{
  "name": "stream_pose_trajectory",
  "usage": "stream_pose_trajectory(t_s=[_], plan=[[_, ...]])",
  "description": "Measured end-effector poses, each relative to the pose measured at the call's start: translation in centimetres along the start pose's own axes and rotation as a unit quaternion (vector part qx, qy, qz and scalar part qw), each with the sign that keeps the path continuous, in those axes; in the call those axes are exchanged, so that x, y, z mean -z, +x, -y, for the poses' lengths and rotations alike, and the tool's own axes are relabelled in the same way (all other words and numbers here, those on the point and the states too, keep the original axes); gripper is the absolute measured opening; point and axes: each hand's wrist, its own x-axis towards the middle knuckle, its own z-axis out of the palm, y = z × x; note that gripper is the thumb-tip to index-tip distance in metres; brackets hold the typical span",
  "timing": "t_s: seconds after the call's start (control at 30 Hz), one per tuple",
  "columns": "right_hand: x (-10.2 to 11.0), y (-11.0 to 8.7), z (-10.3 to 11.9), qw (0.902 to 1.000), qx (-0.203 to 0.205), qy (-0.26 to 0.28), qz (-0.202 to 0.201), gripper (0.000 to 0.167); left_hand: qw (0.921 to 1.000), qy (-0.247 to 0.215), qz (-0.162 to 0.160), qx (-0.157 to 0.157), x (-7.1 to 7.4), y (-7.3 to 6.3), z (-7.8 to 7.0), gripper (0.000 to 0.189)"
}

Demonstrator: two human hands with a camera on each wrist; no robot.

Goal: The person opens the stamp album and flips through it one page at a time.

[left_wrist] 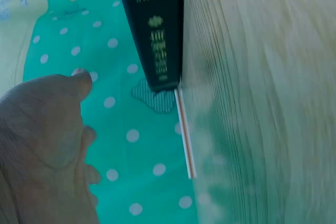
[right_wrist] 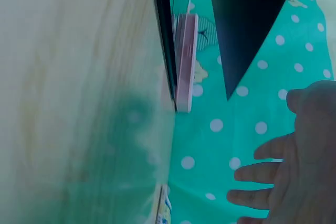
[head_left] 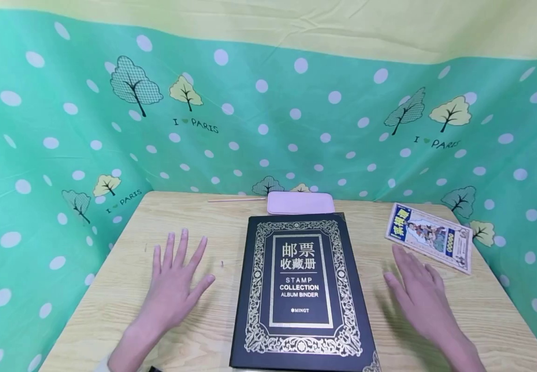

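A black stamp album point(head_left: 302, 310) with silver-gold ornament and lettering lies closed on the table. To its left is my left hand point(head_left: 172, 287), its fingers spread and nothing in its grasp; the left wrist view shows this hand point(left_wrist: 47, 145) apart from the album's spine point(left_wrist: 155, 40). My right hand point(head_left: 424, 299) is on the album's other side, fingers extended and holding nothing. Its fingertips are close to the lower edge of a printed paper booklet point(head_left: 430, 236). In the right wrist view, the album's dark cover point(right_wrist: 247, 24) stands apart from its lower board.
A pink case point(head_left: 300, 203) lies at the table's back edge, just behind the album. Left of it is a thin stick or brush point(head_left: 235, 200). Green polka-dot cloth point(head_left: 259, 113) hangs around the wooden table point(head_left: 110, 299). A small dark object point(head_left: 155, 369) shows at the bottom edge.
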Motion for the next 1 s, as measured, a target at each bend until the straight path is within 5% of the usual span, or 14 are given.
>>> stream_pose_trajectory(t_s=[0.33, 0.6, 1.0], plan=[[-0.5, -0.2, 2.7, 0.988, -0.002, 0.153, -0.023, 0.056, 0.9988, -0.035, 0.005, -0.033, -0.8, -0.5, -3.0, 0.08], [-1.1, -0.5, 4.3, 0.9806, -0.034, 0.193, 0.002, 0.043, 0.9934, -0.089, -0.003, -0.073, -1.8, -1.6, -5.5, 0.077], [-1.4, -1.3, 5.0, 0.9534, -0.049, 0.297, 0.013, 0.038, 0.9894, -0.122, 0.011, -0.077, -3.2, -2.5, -7.2, 0.066]])
